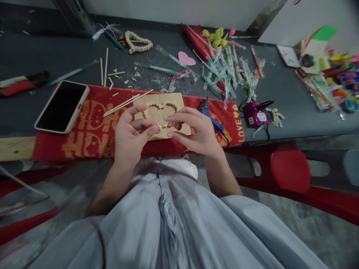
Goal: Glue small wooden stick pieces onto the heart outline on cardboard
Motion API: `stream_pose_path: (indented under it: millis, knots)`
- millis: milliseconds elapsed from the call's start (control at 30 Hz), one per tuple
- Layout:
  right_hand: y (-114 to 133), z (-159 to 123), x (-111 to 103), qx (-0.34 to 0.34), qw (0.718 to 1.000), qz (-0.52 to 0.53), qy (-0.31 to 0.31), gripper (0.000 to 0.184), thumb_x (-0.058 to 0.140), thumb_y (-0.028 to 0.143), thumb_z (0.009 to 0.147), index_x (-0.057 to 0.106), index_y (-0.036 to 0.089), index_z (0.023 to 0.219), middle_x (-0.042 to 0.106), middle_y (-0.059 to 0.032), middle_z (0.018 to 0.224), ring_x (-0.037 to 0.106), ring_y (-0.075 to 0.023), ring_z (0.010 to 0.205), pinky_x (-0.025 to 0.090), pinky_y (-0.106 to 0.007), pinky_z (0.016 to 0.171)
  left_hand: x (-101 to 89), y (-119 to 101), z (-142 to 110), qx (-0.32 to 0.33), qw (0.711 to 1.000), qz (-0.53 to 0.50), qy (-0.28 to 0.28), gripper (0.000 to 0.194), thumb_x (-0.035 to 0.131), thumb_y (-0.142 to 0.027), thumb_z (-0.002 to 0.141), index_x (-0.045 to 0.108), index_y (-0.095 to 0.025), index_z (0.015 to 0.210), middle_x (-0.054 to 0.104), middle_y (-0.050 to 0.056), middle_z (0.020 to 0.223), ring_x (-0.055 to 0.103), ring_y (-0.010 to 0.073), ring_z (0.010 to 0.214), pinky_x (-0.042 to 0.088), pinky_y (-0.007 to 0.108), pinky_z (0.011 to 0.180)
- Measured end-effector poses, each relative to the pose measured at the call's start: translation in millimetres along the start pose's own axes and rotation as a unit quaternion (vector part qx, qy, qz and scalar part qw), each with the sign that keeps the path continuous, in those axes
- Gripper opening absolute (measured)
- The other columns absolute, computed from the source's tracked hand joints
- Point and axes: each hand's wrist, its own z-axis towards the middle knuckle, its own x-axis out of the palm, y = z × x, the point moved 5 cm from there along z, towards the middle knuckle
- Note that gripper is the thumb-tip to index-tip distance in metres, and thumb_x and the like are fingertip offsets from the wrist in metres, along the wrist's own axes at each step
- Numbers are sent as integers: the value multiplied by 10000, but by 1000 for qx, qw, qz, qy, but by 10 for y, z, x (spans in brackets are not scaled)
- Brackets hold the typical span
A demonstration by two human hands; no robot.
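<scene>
A heart-shaped outline made of short pale stick pieces (176, 105) lies on a folded brown paper sheet (140, 99). My left hand (131, 129) is at its lower left, thumb and forefinger pinched on a small stick piece (159, 127) beside the outline's bottom edge. From the right, my right hand (193, 129) reaches over the outline. Its thumb and fingers are apart, and I see nothing between them; its palm hides part of the heart's right side. Thin wooden sticks (120, 106) lie just behind my left hand.
Under the paper is a red patterned cloth (98, 144). A phone (63, 106) lies left; a blue glue gun (211, 116) and purple device (256, 113) stand right. Farther back are another stick outline (137, 46), a pink paper heart (186, 58) and wrapped stick bundles (230, 63). Red stools (290, 168) flank me.
</scene>
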Motion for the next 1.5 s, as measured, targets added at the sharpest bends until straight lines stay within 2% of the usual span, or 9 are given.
stream_pose_path:
  millis: [233,500,567,700,867,1067,1233,1500]
  knots:
    - [22,23,56,-6,999,10,35,234,636,392,939,722,209,1057,680,-29,914,635,-115,797,563,-262,731,31,3,-6,-24,998,2,53,646,943,-440,571,609,-276,1100,730,-33,708,722,162,641,604,271,599]
    - [71,45,44,-25,998,32,39,170,645,349,933,730,208,977,677,-17,881,633,-115,805,549,-272,733,12,-12,-1,-42,998,-11,54,745,1001,-369,438,625,-278,1074,718,-72,621,689,145,520,603,255,522]
    - [83,49,50,-28,998,48,36,143,652,323,924,723,204,959,676,-13,874,624,-109,787,542,-261,707,17,-20,-13,-45,997,-13,60,728,997,-373,450,640,-279,1078,725,-70,629,692,147,517,608,257,530]
    - [103,57,54,-27,997,75,21,93,663,281,905,693,193,913,660,-7,854,600,-100,757,519,-236,658,40,-39,-38,-40,997,-22,69,589,949,-389,586,674,-289,1098,747,-44,679,714,156,573,620,271,571]
    - [143,53,53,-52,998,-9,20,70,621,255,913,667,202,919,647,-22,889,605,-128,818,527,-275,717,49,-53,-56,-50,997,-24,57,455,921,-366,634,692,-251,1010,749,-9,728,733,152,682,618,258,640]
    - [141,7,131,-85,984,-153,24,113,537,158,911,633,209,941,626,-40,921,599,-170,892,513,-337,775,53,-49,-95,-97,994,-5,47,518,929,-398,584,666,-205,986,708,-4,737,710,145,721,590,259,691]
    - [143,-8,174,-98,973,-205,51,126,511,139,929,611,200,976,607,-53,947,572,-182,896,501,-362,797,80,-53,-110,-154,985,-44,56,526,939,-338,578,640,-188,983,696,-30,721,683,105,698,561,213,708]
    - [181,1,183,-95,970,-220,47,137,485,165,955,618,191,977,618,-57,939,586,-184,893,514,-366,791,90,-16,-99,-200,975,-71,58,571,950,-295,548,593,-200,982,714,-30,723,705,131,712,575,250,731]
